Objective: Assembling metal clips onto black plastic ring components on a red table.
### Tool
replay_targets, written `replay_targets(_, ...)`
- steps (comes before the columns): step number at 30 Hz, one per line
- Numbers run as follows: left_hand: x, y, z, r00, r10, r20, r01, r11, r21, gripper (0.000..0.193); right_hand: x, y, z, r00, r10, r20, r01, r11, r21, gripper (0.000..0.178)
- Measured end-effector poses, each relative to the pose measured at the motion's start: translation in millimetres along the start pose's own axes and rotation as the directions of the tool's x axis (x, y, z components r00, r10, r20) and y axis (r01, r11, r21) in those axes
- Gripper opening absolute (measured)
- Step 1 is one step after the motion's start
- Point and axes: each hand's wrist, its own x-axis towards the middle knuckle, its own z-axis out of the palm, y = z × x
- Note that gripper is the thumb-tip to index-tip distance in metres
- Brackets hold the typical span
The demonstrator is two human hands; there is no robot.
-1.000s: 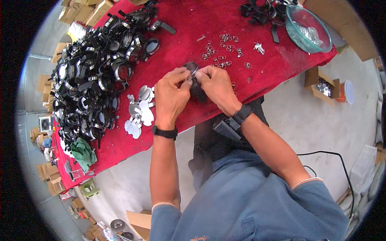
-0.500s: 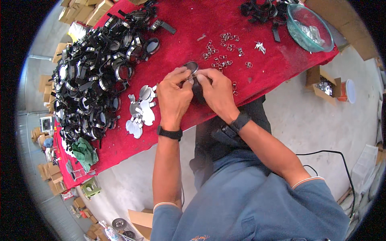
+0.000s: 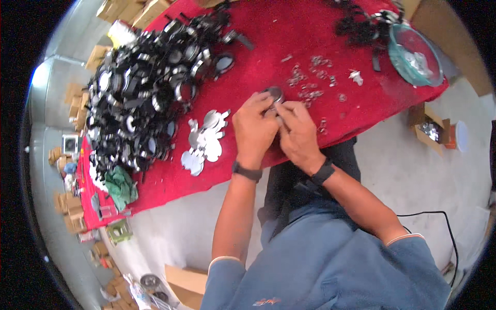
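Both hands and the table come further right and a little lower in the view than half a second ago; since everything slides together, the head seems to have turned more than the hands have shifted. The left hand pinches a small dark round piece with a metallic-looking rim between its fingertips, just above the red cloth-covered table. The right hand has its fingertips drawn together at the piece's lower edge; blur hides whether they grip it or some small part.

For work this fine, it seems best to let the left hand hold the rim steady, keep the right wrist low, and press in short, light pushes. The fingers themselves are the main obstacle, covering the join.

Just beyond lie scattered small silver wire-like loops, near enough for a cuff or knuckle to scatter them. Flat pale round pieces with tabs sit left of the left hand. Further left rises a heaped pile of black straps and silver round cases, which could slide if bumped. Well apart, at the far right, stand a small white bundle and a translucent teal bowl.
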Motion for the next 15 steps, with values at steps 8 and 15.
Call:
replay_targets(8, 8.9, -12.7, -8.5, 0.997, -0.030, 0.067, 0.037, 0.994, -0.106, 0.031, 29.9, -1.2, -36.1, 0.981, -0.138, 0.139, 0.155, 0.981, -0.117, 0.029)
replay_targets(15, 0.8, -11.3, -14.6, 0.991, -0.008, 0.130, 0.017, 0.997, -0.072, 0.043, 136.8, 91.0, -175.6, 0.996, -0.036, -0.081, -0.033, 0.693, -0.720, 0.019)
